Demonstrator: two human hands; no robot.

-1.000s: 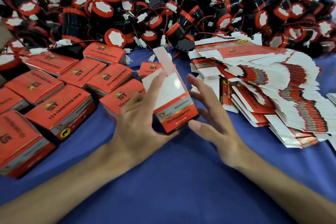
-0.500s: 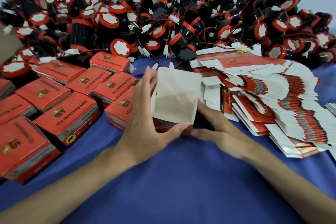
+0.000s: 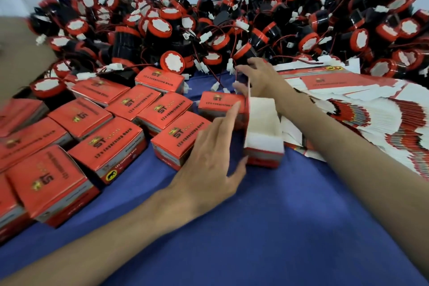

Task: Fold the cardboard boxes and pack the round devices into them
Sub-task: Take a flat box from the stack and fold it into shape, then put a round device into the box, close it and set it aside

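Observation:
An unfolded red cardboard box [image 3: 263, 144] stands upright on the blue cloth, its top open and its white inside empty. Its lid flap sticks up at the far left corner. My left hand [image 3: 209, 153] lies with fingers spread against the box's left side, thumb at its lower front corner. My right hand [image 3: 257, 74] reaches past the box to the edge of the heap of round red-and-black devices [image 3: 171, 62], fingers among the red wires and white connectors. I see nothing held in it.
Several closed red boxes [image 3: 111, 144] fill the left side. A fanned stack of flat unfolded boxes [image 3: 348, 104] lies at the right. The device heap runs along the whole back. Bare blue cloth [image 3: 278, 216] lies in front.
The box was turned in both hands, then set down upright on the cloth. My right hand let go of it and moved back to the device heap. The camera moved closer.

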